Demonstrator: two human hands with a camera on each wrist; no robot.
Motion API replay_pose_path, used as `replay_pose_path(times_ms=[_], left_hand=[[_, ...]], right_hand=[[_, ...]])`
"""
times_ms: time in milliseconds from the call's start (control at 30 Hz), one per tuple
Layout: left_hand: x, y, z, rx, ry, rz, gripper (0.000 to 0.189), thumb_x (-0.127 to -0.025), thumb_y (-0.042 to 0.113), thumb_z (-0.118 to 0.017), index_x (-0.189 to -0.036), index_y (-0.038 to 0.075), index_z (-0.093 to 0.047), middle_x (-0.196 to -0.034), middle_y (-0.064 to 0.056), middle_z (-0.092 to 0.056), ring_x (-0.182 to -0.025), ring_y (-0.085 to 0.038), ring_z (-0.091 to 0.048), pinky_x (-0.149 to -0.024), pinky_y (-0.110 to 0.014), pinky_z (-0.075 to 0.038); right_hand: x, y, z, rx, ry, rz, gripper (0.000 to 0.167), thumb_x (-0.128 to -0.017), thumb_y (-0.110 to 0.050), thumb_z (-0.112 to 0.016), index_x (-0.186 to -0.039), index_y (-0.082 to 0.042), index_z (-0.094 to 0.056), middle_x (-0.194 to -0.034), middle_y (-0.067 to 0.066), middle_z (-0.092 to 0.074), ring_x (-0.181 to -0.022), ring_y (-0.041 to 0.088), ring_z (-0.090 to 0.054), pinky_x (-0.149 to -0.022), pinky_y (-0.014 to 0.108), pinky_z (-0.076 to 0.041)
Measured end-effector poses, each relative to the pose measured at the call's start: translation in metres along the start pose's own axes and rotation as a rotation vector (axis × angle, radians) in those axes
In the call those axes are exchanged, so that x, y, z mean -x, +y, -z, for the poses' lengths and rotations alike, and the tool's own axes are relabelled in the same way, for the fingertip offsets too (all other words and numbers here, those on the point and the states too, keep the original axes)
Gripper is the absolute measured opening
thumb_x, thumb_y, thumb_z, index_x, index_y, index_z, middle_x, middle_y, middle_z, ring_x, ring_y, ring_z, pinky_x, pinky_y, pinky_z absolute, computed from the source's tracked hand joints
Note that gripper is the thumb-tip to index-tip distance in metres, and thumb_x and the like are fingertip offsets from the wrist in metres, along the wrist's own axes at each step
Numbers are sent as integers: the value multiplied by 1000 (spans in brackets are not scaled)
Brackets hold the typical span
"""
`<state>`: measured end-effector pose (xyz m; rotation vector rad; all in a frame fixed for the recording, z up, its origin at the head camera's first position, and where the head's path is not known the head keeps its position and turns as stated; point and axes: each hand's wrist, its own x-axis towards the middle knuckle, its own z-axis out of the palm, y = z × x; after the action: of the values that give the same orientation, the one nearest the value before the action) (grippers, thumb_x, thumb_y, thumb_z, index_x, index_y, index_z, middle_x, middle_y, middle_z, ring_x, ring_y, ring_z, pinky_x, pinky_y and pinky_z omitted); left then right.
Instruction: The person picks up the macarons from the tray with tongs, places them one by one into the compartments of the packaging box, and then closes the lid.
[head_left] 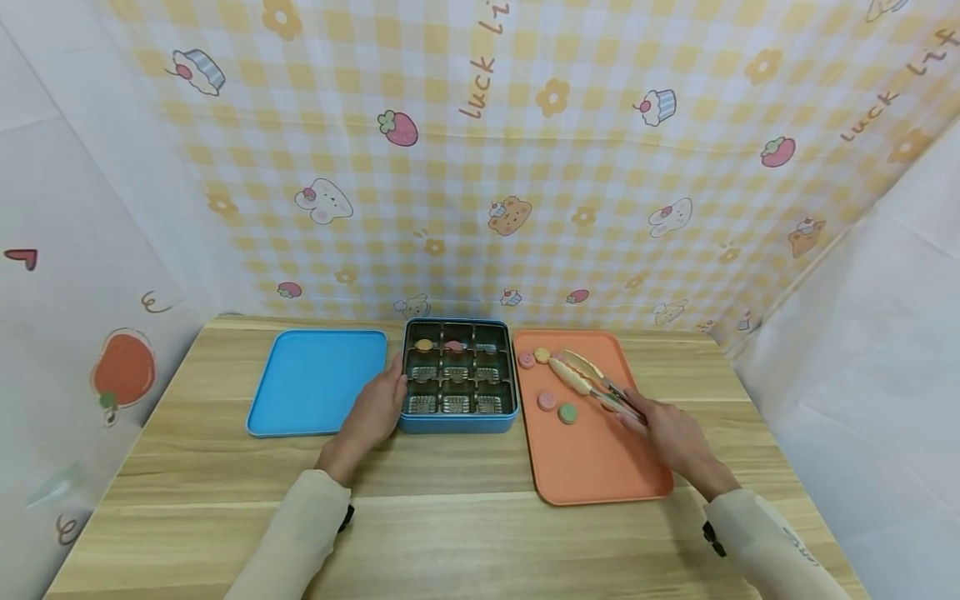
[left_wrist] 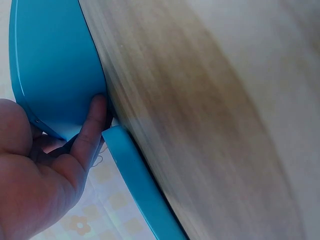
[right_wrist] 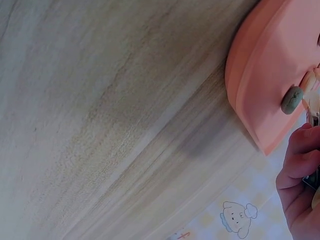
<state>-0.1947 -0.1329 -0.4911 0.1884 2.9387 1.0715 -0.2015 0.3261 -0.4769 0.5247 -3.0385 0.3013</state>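
Observation:
My left hand [head_left: 378, 404] rests against the left side of a blue tin box [head_left: 457, 424]; in the left wrist view a finger [left_wrist: 92, 120] lies along its wall. A dark divided insert inside bears a yellow macaron-like piece [head_left: 424, 344] and a pink one [head_left: 453, 346] in its back row. My right hand [head_left: 675, 437] grips metal tongs [head_left: 577, 379] with pale yellow tips over the orange tray [head_left: 592, 467]. Around the tips lie several round pieces, among them a green one [head_left: 567, 413] and a pink one [head_left: 547, 401]. Whether the tips hold a piece is unclear.
A flat blue lid [head_left: 318, 379] lies left of the box on the wooden table [head_left: 450, 542]. The orange tray stands close to the box's right side. Behind the table hangs a yellow checked cloth [head_left: 480, 183], with white cloth at both sides.

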Motion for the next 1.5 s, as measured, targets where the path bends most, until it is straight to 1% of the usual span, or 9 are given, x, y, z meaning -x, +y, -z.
replay_pose_path(times_ms=[167, 367, 500, 700, 800, 900, 1033, 1100, 1500], left_hand=[[0, 0, 0, -5, 2, -1, 52, -109, 13, -35, -152, -13, -22, -131, -32, -56, -121, -44, -56, -96, -54, -48], [0, 0, 0, 1, 0, 18, 53, -109, 14, -36, -152, -11, -21, -130, -32, -57, -120, -44, -56, -96, -54, -48], [0, 1, 0, 6, -6, 21, 53, -109, 14, -36, -153, -11, -21, -134, -32, -55, -123, -44, -54, -98, -55, -47], [-1, 0, 0, 3, -9, 19, 53, -109, 14, -36, -152, -11, -21, -137, -32, -52, -125, -45, -53, -98, -55, -47], [-1, -1, 0, 3, -11, 24, 53, -109, 15, -35, -153, -11, -21, -139, -32, -51, -125, -44, -53, -98, -55, -47], [-2, -1, 0, 1, -12, 22, 53, -109, 15, -35, -153, -11, -21, -138, -32, -52, -124, -44, -53, -98, -55, -47], [-1, -1, 0, 2, -13, 19, 52, -109, 14, -36, -152, -11, -21, -139, -33, -51, -125, -45, -53, -98, -55, -47], [-1, -1, 0, 3, -14, 22, 52, -109, 14, -36, -152, -11, -22, -139, -33, -51, -125, -45, -53, -98, -55, -47], [-1, 0, 0, 11, -18, 23, 53, -109, 15, -35, -153, -10, -20, -138, -32, -52, -124, -44, -54, -97, -54, -48]], right_hand=[[0, 0, 2, -3, 10, -7, 52, -99, -37, -61, -139, -4, -57, -110, 28, -69, -82, 41, -68, -58, 51, -51], [-1, 1, 5, -9, 31, -1, 54, -99, -37, -61, -139, -1, -56, -107, 27, -69, -76, 36, -68, -55, 45, -49], [-2, 1, 7, -22, 25, -12, 57, -99, -37, -60, -142, 0, -52, -111, 28, -68, -79, 34, -68, -56, 41, -48], [-6, -8, 11, -61, 12, -37, 61, -99, -39, -61, -145, -2, -50, -108, 26, -69, -72, 24, -64, -54, 34, -42], [-9, -14, 11, -75, 13, -49, 62, -97, -42, -62, -145, -5, -51, -104, 22, -70, -69, 22, -62, -52, 33, -40], [-13, -20, 10, -76, 30, -27, 52, -96, -41, -64, -135, -7, -60, -85, 14, -68, -61, 18, -56, -49, 31, -37], [-17, -27, 8, -67, 69, 25, 38, -96, -33, -66, -125, -10, -63, -64, 2, -52, -52, 14, -44, -47, 29, -33], [-19, -30, 7, -69, 89, 40, 41, -95, -31, -68, -130, -10, -62, -65, -1, -51, -52, 12, -43, -47, 28, -33], [-33, -49, 9, -118, 81, 88, 31, -98, -33, -64, -125, -17, -61, -66, -4, -50, -54, 12, -45, -52, 31, -37]])
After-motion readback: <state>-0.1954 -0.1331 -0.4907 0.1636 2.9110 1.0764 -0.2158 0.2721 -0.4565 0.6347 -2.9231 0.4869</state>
